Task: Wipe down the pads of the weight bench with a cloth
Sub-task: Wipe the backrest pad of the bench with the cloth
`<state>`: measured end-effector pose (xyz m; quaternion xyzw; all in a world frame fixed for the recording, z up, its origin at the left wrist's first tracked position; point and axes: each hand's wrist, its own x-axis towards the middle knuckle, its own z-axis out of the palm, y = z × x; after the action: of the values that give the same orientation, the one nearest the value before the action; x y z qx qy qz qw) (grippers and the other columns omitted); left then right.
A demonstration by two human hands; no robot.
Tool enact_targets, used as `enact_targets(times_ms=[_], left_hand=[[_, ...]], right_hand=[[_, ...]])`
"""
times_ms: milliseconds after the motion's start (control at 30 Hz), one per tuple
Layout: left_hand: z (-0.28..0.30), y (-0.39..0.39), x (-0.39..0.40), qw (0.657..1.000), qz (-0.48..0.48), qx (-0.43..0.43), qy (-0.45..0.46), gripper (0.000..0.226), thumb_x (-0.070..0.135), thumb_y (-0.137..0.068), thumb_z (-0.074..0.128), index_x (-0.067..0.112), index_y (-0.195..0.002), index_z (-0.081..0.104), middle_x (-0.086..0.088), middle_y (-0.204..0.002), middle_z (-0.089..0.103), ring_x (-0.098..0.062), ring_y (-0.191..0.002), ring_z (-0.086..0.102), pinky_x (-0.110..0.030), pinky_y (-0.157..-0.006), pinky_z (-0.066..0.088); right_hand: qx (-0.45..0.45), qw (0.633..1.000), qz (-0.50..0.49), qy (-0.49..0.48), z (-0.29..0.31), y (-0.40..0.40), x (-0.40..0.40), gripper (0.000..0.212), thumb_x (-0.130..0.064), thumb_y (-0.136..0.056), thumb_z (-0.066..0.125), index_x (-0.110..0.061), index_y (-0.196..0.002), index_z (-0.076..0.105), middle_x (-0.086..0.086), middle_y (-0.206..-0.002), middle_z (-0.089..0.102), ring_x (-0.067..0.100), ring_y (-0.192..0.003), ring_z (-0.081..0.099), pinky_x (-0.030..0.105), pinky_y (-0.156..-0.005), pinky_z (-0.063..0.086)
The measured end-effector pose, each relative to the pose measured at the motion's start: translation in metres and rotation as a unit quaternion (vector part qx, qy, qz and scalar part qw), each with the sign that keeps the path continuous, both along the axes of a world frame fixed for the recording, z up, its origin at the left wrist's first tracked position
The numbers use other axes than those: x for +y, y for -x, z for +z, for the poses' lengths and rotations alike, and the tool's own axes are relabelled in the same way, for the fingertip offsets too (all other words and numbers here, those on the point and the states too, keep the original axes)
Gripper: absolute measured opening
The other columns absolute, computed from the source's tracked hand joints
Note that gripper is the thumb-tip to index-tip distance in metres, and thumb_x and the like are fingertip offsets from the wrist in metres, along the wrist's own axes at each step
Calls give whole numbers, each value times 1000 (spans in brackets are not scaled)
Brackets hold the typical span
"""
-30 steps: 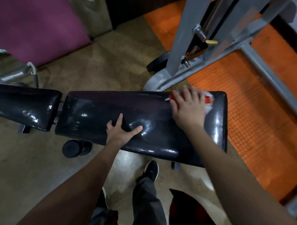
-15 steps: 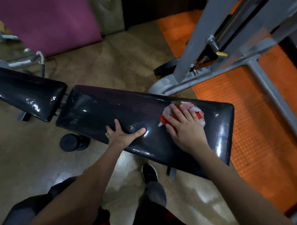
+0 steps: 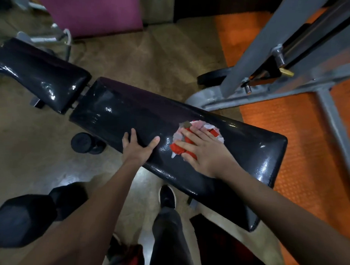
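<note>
The long pad [image 3: 135, 111] of the weight bench runs from upper left to lower right. The red-and-white cloth [image 3: 189, 140] lies bunched near its middle. The right hand [image 3: 205, 151] presses flat on the cloth, fingers spread. The left hand [image 3: 138, 149], open, grips the pad's near edge just beside it.
</note>
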<state>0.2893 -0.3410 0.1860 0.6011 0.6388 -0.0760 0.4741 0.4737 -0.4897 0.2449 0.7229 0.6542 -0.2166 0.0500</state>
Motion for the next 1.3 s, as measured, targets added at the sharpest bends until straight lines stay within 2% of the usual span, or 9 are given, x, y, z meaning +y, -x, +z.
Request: enact_targets(times_ms=[133,233,300,400,500,600,1000,1133,1300], left_hand=[[-6,2,-2,1000,-17,-3,-8,97,77,-82,49,35,-158,6,6,-166,-8,-21,-153,9,-39,-124,18],[-14,4,-4,999,-18,12,-46,81,70,-90,42,36,-158,12,4,-166,0,-23,-152,9,-37,-124,16],[-16,7,-4,996,-10,18,-89,81,70,-87,50,35,-156,23,2,-161,14,-25,-147,19,-36,-120,21],[-16,10,15,994,9,21,-103,101,70,-72,70,30,-155,29,-2,-149,27,-27,-140,27,-34,-117,25],[-16,10,39,998,-1,64,-24,134,74,-58,77,19,-159,8,-4,-162,9,-30,-149,13,-38,-121,19],[-20,9,50,997,-11,68,29,145,76,-53,78,16,-159,-1,-3,-167,-9,-23,-154,0,-37,-124,14],[-17,13,47,998,6,40,46,147,79,-51,77,22,-158,-6,4,-165,-16,-17,-154,-5,-36,-123,15],[-21,18,42,999,-11,35,36,148,88,-49,68,25,-157,-9,6,-165,-19,-19,-154,-3,-41,-124,16],[-30,23,34,1000,-2,5,28,141,87,-55,67,28,-157,-11,10,-163,-24,-16,-153,-10,-41,-124,17]], right_hand=[[-1,1000,1,-5,-19,4,41,51,-48,-106,30,-37,-156,31,-1,-169,17,23,-156,8,41,-126,-1],[4,1000,14,-20,-44,13,76,48,-44,-105,37,-33,-152,43,3,-166,28,28,-154,19,45,-125,8],[19,999,16,-34,-57,17,92,48,-42,-102,40,-30,-148,50,5,-162,35,30,-152,25,47,-124,12],[26,999,31,-10,-70,17,126,48,-43,-105,35,-35,-153,41,1,-167,24,27,-155,14,43,-124,2],[22,999,30,7,-81,21,162,49,-44,-107,28,-40,-156,31,-1,-169,14,23,-156,3,42,-125,-4],[17,999,32,15,-89,25,182,50,-46,-107,26,-40,-157,28,-1,-170,12,22,-157,2,41,-125,-3],[16,1000,25,-11,-36,6,63,52,-48,-103,28,-37,-152,41,-1,-165,27,24,-154,19,40,-126,0],[3,1000,13,-17,-49,12,92,52,-48,-102,29,-35,-151,44,0,-165,29,26,-154,19,42,-126,5],[-14,999,25,15,-87,24,167,52,-46,-106,29,-39,-157,29,0,-169,16,26,-155,9,45,-126,4]])
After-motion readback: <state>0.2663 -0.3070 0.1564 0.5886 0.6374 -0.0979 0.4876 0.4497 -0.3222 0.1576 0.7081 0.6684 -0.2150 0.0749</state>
